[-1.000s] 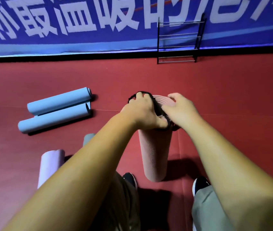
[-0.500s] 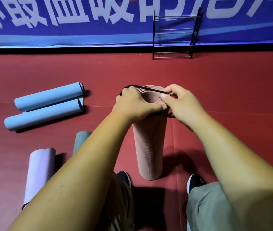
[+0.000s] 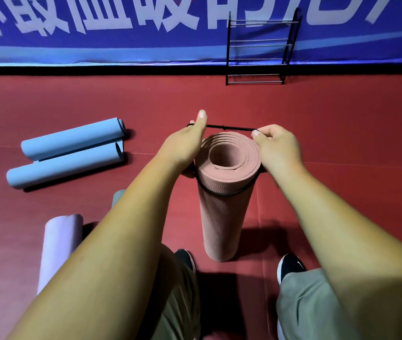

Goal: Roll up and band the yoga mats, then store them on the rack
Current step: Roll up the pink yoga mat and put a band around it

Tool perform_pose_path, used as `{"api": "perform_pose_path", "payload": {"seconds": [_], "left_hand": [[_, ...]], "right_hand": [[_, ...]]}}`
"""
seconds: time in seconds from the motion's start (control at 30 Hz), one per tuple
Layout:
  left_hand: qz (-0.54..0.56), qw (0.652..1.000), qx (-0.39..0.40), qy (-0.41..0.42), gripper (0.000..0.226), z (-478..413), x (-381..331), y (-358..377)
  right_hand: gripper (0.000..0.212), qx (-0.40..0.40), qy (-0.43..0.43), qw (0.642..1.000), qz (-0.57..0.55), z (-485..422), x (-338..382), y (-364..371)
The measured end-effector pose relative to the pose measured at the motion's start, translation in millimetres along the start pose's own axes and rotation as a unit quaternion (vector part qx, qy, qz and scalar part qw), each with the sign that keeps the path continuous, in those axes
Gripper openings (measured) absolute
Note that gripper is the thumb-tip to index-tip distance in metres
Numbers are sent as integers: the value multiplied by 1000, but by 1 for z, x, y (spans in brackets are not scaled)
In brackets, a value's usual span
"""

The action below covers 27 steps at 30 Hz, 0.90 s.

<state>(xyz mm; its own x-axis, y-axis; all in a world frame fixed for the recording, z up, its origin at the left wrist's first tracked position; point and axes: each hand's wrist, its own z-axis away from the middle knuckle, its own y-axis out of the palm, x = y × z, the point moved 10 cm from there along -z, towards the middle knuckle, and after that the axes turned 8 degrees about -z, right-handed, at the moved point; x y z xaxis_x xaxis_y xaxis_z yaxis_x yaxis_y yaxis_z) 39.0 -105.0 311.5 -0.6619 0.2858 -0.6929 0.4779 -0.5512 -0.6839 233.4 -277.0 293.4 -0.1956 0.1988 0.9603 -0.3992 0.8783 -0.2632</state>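
Two hands stretch a black elastic band (image 3: 229, 128) around the top of a pink rolled mat (image 3: 224, 204) that stands upright on the red floor (image 3: 342, 133), between the person's two black shoes and a little ahead of them. The left hand (image 3: 185, 146) presses against the left side of the roll with the band hooked round its fingers, thumb pointing up; its grip is closed on the band. The right hand (image 3: 278, 148) pinches the band's other end between thumb and forefinger, its grip closed on it too. The band's near loop already circles the roll a short way below its top. Two blue rolled mats (image 3: 70, 153) lie side by side, touching, toward the floor's left side. A lilac rolled mat (image 3: 60, 244) lies near the left leg. A black rack (image 3: 258, 47) stands at the floor's far edge against the blue banner (image 3: 121, 33).
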Motion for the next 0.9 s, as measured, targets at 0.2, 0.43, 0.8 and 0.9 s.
{"api": "perform_pose_path", "payload": {"seconds": [0.2,0.43,0.8,0.9], "left_hand": [[221,965,85,-116,68,-21,39,26],[191,963,76,-174,25,-27,91,49],[202,954,89,-205,39,-51,140,144],[200,953,87,-209,53,-53,161,162]], "right_hand": [[16,109,165,972,-125,12,-34,35],[28,95,263,956,-92,10,-100,65],[17,122,267,956,12,0,-194,78],[20,108,250,962,26,4,-218,85]]}}
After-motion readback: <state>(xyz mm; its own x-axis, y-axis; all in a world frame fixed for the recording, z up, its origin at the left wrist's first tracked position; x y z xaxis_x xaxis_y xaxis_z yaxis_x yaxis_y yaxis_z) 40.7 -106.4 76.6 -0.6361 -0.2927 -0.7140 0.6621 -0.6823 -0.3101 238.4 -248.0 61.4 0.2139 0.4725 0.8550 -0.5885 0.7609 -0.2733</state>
